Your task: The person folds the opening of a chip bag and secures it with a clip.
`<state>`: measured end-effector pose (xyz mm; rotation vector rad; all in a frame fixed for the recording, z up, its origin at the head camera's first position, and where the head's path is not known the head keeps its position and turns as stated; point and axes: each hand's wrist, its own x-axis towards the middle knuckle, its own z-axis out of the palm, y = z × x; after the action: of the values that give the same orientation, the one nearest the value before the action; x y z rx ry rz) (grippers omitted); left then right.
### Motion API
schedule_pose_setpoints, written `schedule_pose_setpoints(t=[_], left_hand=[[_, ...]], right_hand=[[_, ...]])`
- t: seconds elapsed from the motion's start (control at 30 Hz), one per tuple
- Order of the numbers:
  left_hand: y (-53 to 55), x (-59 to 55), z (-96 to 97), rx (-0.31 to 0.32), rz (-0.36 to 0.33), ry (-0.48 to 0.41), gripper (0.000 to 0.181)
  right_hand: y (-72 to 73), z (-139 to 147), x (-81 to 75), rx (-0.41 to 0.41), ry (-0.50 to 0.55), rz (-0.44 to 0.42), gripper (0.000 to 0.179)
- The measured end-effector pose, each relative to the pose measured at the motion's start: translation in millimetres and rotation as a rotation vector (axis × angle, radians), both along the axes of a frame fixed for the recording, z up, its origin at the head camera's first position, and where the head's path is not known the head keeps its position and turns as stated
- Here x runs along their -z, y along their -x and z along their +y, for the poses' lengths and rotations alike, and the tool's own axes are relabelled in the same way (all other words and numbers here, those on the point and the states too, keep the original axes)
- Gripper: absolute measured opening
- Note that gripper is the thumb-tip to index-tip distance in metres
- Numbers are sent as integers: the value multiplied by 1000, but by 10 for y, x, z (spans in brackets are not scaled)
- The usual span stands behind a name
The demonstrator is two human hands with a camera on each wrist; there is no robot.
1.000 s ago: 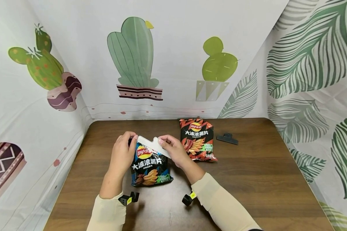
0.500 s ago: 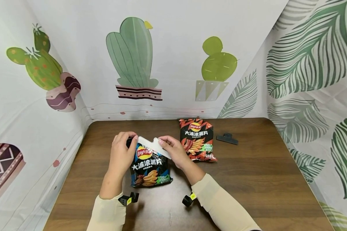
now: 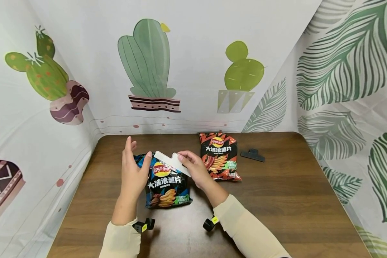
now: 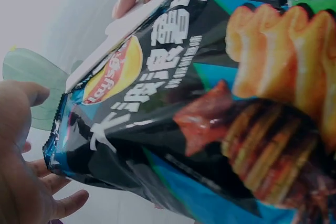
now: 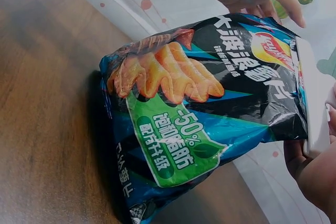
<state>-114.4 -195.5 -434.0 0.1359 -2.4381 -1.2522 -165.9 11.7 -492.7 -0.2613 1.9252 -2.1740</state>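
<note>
A black and blue bag of Lay's potato chips (image 3: 167,188) stands tilted at the table's left middle. Along its top edge sits a white bag clip (image 3: 167,161), slanting down to the right. My right hand (image 3: 195,168) pinches the clip's right part between thumb and fingers; in the right wrist view the clip (image 5: 315,103) spans the bag's top. My left hand (image 3: 133,172) is spread beside the bag's upper left corner, thumb apart from the fingers. In the left wrist view some fingers (image 4: 58,182) lie behind that corner, which sticks out past the clip.
A red and black Lay's bag (image 3: 220,156) lies at the back, right of my right hand. Farther right is a black bag clip (image 3: 253,155). The wooden table (image 3: 277,208) meets a cactus-printed cloth (image 3: 193,64) behind.
My left hand has let go of the bag's upper left corner, its fingers straightening upward and uncovering the blue corner. The right hand and clip have hardly moved.
</note>
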Motion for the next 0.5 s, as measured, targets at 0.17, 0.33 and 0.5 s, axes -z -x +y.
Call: schedule_pose_setpoints(t=[0.17, 0.33, 0.5], left_hand=[[-21, 45, -12, -24, -13, -68, 88], [-39, 116, -26, -40, -14, -141, 93], [-73, 198, -22, -53, -14, -159, 95]], right_hand=[[-3, 1, -5, -2, 19, -2, 30], [2, 1, -17, 0, 33, -6, 32], [1, 2, -35, 13, 35, -7, 32]])
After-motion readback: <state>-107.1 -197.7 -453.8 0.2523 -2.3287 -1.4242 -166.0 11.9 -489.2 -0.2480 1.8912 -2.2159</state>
